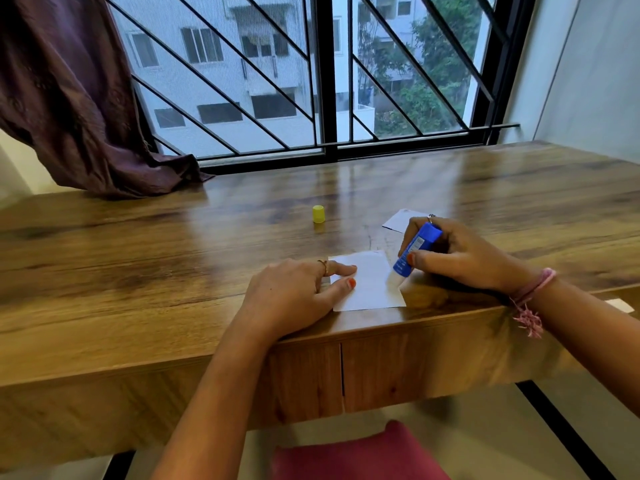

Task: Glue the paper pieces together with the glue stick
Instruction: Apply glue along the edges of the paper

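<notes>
I held the glue stick [417, 250] in my right hand [460, 258], fingers and thumb curled round its blue barrel, tilted so the white tip met the right edge of the paper piece [367, 282] lying near the front edge of the table [173, 271]. My left hand [294, 296] lay flat with fingers straight, pressing the sheet's left side so it would not slide. To do this stroke well, I judged, I had to keep that pressure steady and drag the tip lightly along the margin — too hard and the thin sheet would buckle or lift. The yellow cap [318, 214] stood apart, farther back. A second paper piece [398, 220] lay behind my right hand, mostly hidden — its full shape I could not make out, nor whether any glue had taken.
</notes>
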